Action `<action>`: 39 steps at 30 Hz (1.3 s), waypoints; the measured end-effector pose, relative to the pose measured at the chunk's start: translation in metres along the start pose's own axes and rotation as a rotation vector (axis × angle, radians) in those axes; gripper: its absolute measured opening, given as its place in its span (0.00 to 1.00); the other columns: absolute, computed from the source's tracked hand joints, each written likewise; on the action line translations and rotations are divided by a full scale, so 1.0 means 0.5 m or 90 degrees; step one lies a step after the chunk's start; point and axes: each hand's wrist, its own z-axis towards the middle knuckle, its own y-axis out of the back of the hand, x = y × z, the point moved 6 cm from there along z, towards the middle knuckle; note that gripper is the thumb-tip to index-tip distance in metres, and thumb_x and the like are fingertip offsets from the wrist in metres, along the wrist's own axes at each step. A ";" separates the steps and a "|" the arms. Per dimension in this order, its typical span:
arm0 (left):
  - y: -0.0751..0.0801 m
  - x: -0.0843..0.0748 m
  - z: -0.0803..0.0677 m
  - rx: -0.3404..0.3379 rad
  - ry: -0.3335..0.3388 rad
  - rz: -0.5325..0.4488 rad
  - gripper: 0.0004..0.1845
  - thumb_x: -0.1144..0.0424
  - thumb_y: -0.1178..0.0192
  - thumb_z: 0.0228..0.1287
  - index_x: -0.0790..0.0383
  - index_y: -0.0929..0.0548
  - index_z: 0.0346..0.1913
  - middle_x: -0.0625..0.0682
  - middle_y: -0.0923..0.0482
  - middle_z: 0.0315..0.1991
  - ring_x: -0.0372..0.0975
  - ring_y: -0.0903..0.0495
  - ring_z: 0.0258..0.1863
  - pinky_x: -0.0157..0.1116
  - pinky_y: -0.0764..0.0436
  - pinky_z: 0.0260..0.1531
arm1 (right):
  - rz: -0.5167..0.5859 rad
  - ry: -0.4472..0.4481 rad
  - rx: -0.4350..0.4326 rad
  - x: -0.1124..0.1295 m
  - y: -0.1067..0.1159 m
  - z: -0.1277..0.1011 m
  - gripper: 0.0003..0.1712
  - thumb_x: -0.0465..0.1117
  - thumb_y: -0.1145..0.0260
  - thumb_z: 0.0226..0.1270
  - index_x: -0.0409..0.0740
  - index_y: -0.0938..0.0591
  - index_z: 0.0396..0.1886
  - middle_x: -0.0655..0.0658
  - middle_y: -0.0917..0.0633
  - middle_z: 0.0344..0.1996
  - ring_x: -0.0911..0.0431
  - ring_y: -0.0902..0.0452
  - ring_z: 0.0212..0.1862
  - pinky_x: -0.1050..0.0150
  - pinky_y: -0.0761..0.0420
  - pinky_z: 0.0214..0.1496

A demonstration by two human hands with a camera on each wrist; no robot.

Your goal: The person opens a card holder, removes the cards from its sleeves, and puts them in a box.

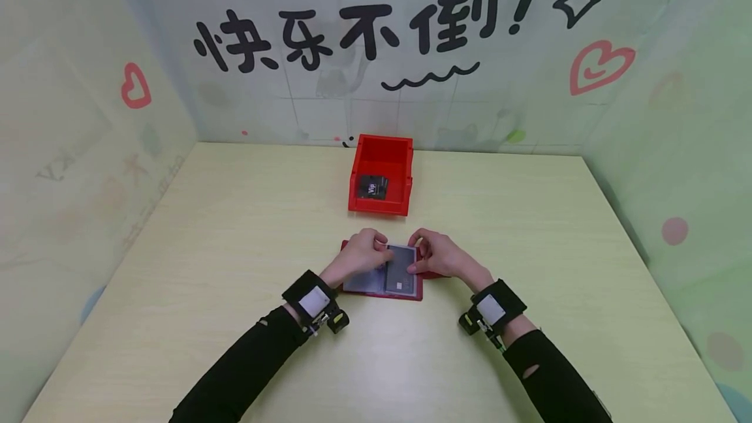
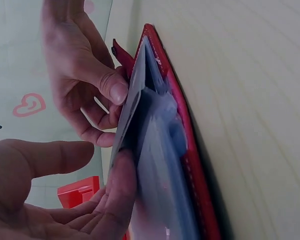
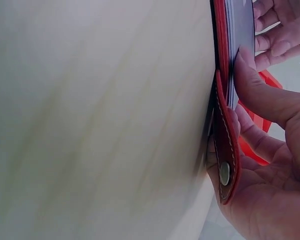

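Note:
A red leather card holder (image 1: 419, 294) with clear plastic sleeves lies opened out on the table. A dark grey card (image 1: 401, 273) is at its right-hand sleeve, lifted at a slant from the pages beneath in the left wrist view. My left hand (image 1: 363, 253) has a finger under the card's near edge, its thumb stretched out apart from it. With the thumb on the card's face and the fingers round the outer edge, my right hand (image 1: 443, 256) grips the holder's right side. The red strap (image 3: 225, 145) with a metal snap hangs beside the right palm.
Beyond the hands, a red plastic bin (image 1: 378, 207) stands near the back of the table. Inside it lies a black card (image 1: 373, 187) marked "Vip". A printed cloth backdrop (image 1: 329, 109) rises along the table's back and sides.

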 end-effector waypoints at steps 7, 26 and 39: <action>-0.006 0.010 0.011 -0.001 -0.005 -0.061 0.21 0.67 0.31 0.62 0.70 0.21 0.57 0.55 0.19 0.31 0.37 0.16 0.21 0.31 0.15 0.29 | -0.008 0.008 0.004 0.000 0.000 0.001 0.26 0.40 0.23 0.59 0.42 0.25 0.54 0.43 0.24 0.33 0.53 0.27 0.39 0.65 0.28 0.37; -0.007 0.040 0.020 0.014 0.030 -0.155 0.22 0.65 0.29 0.61 0.67 0.20 0.56 0.58 0.13 0.37 0.37 0.17 0.21 0.29 0.17 0.25 | -0.037 -0.038 0.025 -0.002 0.001 0.013 0.27 0.42 0.23 0.59 0.45 0.25 0.54 0.43 0.24 0.34 0.53 0.27 0.41 0.65 0.29 0.37; 0.002 0.045 0.018 0.023 0.022 -0.159 0.19 0.66 0.30 0.62 0.65 0.18 0.56 0.56 0.14 0.33 0.37 0.20 0.19 0.28 0.19 0.23 | -0.027 -0.048 0.014 -0.001 0.000 0.009 0.27 0.41 0.23 0.58 0.46 0.25 0.54 0.43 0.24 0.35 0.53 0.27 0.42 0.65 0.28 0.37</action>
